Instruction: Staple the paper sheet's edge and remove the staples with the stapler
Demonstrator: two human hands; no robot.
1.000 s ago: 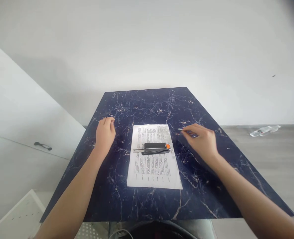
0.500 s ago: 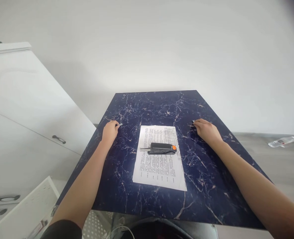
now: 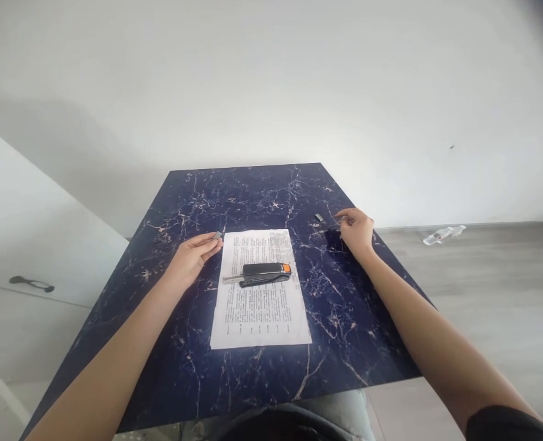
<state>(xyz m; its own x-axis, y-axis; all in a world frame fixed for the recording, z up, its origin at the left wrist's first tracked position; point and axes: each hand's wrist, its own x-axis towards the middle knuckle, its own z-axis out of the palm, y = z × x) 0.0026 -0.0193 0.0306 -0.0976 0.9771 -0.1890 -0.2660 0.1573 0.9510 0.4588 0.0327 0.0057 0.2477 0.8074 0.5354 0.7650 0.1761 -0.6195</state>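
My left hand pinches a small grey strip of staples between thumb and fingertips, raised near the paper's upper left corner. A black stapler with an orange end lies across the printed sheet of paper, a thin metal piece jutting out at its left. Beyond the sheet's upper right corner, a second small strip of staples rests on the table. Just right of that strip hovers my right hand, holding nothing, index finger extended and the other fingers bent.
The dark blue marble-patterned table stands against a white wall. To the left is a white cabinet with a dark handle. A clear plastic package lies on the grey floor at the right.
My right hand has let go of the small strip, which now lies on the table, and drawn away right. My left hand has come closer to the paper with its strip. The view has turned right.
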